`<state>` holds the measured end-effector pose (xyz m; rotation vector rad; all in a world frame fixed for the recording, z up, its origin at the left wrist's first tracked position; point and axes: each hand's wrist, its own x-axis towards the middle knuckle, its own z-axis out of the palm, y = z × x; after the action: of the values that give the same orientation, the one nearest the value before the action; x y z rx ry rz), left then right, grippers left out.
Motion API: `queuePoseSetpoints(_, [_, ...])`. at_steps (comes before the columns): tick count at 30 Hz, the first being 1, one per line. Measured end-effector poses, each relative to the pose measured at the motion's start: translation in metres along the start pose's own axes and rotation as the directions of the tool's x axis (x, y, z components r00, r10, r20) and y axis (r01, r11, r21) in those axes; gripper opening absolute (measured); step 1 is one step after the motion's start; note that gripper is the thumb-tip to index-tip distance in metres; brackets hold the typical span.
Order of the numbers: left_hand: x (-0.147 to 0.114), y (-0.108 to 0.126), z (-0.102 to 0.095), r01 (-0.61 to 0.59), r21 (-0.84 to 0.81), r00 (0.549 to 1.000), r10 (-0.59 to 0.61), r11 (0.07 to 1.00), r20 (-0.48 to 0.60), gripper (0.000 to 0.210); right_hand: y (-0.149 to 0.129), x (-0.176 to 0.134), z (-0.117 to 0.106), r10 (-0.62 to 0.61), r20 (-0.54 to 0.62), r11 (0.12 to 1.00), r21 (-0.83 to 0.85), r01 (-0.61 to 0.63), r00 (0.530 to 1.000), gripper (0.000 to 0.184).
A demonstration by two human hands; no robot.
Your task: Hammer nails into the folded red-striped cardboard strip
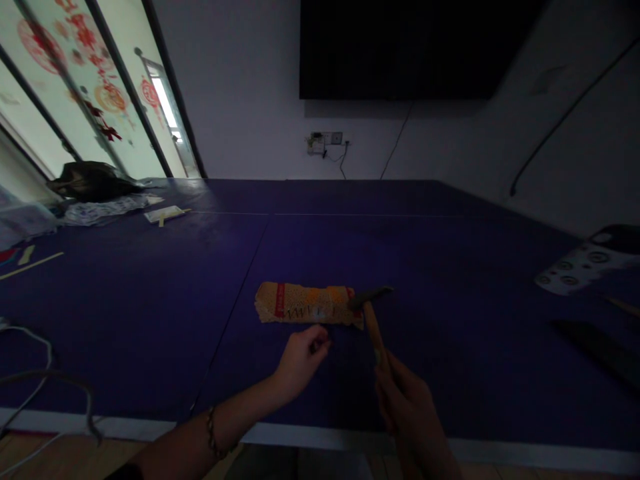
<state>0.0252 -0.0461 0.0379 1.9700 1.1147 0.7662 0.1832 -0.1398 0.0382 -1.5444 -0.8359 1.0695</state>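
Observation:
In my right hand (407, 400) is a hammer (375, 330) with a wooden handle, my fingers closed around its lower part. Its dark metal head lies over the right end of a tan, printed piece (300, 303) with red bands and ragged ends. Several thin dark slanted marks, possibly nails, run along this piece's middle. Just in front of its near edge, my left hand (303, 353) has its fingers curled with thumb and forefinger close together. Whether something small sits between them cannot be made out. A braided bracelet circles the left wrist.
The purple table (200, 267) has a seam left of the tan piece. A dark bag (95, 180) and papers lie at the far left, cables (47, 360) at the near left. On the right are a white item with dark circles (567, 270) and a dark flat object (600, 347).

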Motion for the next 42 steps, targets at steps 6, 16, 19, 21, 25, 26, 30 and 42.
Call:
queuePoseSetpoints(6, [0.024, -0.005, 0.016, -0.041, 0.222, 0.984, 0.078, 0.974, -0.162, 0.013, 0.001, 0.003, 0.004, -0.026, 0.030, 0.999, -0.023, 0.027, 0.999, 0.059])
queuePoseSetpoints(16, [0.031, -0.001, 0.042, -0.094, 0.165, 0.983, 0.117, 0.982, -0.140, 0.019, 0.007, 0.005, 0.005, -0.049, 0.033, 0.999, -0.003, 0.049, 0.998, 0.054])
queuePoseSetpoints(19, [0.039, 0.002, 0.046, -0.067, 0.161, 0.984, 0.092, 0.985, -0.153, 0.023, 0.006, 0.005, 0.003, -0.047, 0.030, 0.999, -0.007, 0.047, 0.998, 0.054])
queuePoseSetpoints(21, [0.042, 0.004, 0.046, -0.026, 0.185, 0.985, 0.057, 0.982, -0.163, 0.024, 0.006, 0.005, 0.002, -0.048, 0.037, 0.999, 0.008, 0.048, 0.998, 0.056])
queuePoseSetpoints(25, [0.045, 0.007, 0.047, 0.017, 0.249, 0.985, 0.026, 0.968, -0.168, 0.021, 0.006, 0.005, 0.002, -0.050, 0.042, 0.999, 0.002, 0.050, 0.998, 0.055])
queuePoseSetpoints(26, [0.045, 0.008, 0.046, 0.007, 0.257, 0.985, 0.038, 0.966, -0.170, 0.020, 0.006, 0.005, 0.003, -0.044, 0.038, 0.999, -0.002, 0.044, 0.998, 0.054])
queuePoseSetpoints(30, [0.042, 0.012, 0.046, 0.059, 0.283, 0.972, 0.010, 0.957, -0.237, 0.018, 0.005, 0.004, 0.002, -0.027, 0.042, 1.000, -0.002, 0.027, 0.999, 0.055])
queuePoseSetpoints(42, [0.043, 0.017, 0.066, 0.230, -0.032, 0.910, -0.227, 0.973, -0.346, 0.018, 0.003, 0.006, -0.003, 0.021, 0.032, 0.992, 0.120, -0.025, 0.999, 0.060])
